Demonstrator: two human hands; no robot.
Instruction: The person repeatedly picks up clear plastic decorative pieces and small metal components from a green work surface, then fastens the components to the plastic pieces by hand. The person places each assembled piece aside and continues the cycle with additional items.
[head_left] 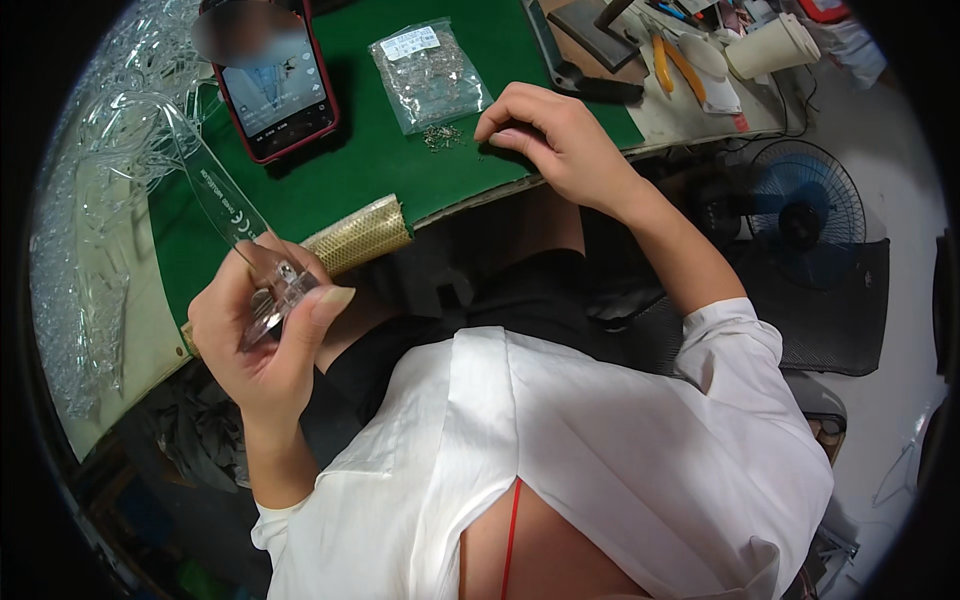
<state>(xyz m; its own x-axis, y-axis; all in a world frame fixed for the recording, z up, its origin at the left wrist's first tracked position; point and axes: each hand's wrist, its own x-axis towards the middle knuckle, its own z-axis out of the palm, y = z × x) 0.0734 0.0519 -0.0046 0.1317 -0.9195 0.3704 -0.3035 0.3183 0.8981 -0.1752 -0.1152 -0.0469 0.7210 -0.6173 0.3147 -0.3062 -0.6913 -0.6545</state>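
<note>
My left hand (262,345) is closed around a clear plastic eyeglass frame (212,180). Its long transparent temple points up and away to the left, and a small metal hinge shows near my thumb. On the green mat (390,165), the fingertips of my right hand (565,140) come together at the surface. Whatever they pinch, if anything, is too small to see. Just left of those fingertips lies a loose pile of tiny metal screws (440,137). Behind the pile is a clear plastic bag (430,80) of small metal parts with a white label.
Many clear plastic frames (85,230) are heaped at the left. A red-cased phone (285,110) lies beyond my left hand. Orange-handled pliers (662,65), a paper cup (765,50) and a dark metal tool (570,75) occupy the far right. A gold perforated strip (365,237) covers the near edge; a fan (803,215) stands right.
</note>
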